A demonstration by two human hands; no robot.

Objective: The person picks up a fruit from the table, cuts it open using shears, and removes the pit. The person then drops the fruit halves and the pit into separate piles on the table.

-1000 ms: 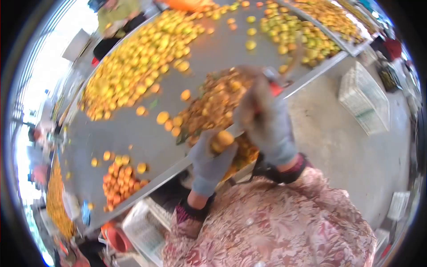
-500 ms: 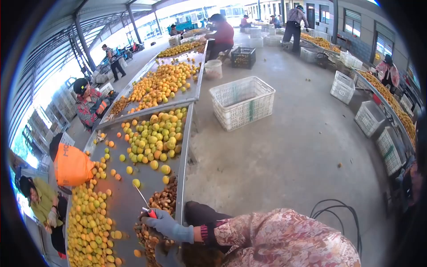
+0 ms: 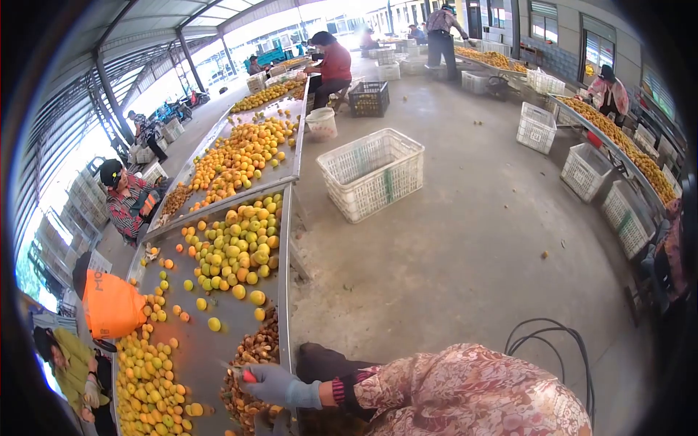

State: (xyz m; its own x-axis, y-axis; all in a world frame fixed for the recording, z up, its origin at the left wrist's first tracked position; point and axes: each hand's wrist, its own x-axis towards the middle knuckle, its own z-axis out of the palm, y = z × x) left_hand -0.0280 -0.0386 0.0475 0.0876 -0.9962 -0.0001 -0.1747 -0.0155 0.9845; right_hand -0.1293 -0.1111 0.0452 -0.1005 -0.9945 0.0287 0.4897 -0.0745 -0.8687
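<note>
My right hand (image 3: pixel 275 385), in a grey glove, is closed around the red handle of a tool (image 3: pixel 249 376). Its thin metal end is blurred and mostly out of sight. Beneath and beside this hand lies a heap of brown, wrinkled pieces (image 3: pixel 258 341) along the edge of the metal table (image 3: pixel 207 356). At the bottom edge, a small part of my left hand (image 3: pixel 273 421) shows in a grey glove, its fingers hidden. Yellow-green apricot-like fruit (image 3: pixel 236 247) is piled further up the table, with a single fruit (image 3: pixel 214 324) lying apart.
A person in an orange cap (image 3: pixel 109 305) is across the table, beside more yellow fruit (image 3: pixel 149 381). A white plastic crate (image 3: pixel 372 174) stands on the floor. Black cable (image 3: pixel 556 338) lies coiled behind my patterned sleeve (image 3: pixel 465 392). Another fruit-covered table (image 3: pixel 625 145) runs along the right.
My right hand has drawn the red-handled tool down; its long metal shaft, earlier pointing up toward the single fruit, is now hardly visible. The whole view has shifted slightly.
</note>
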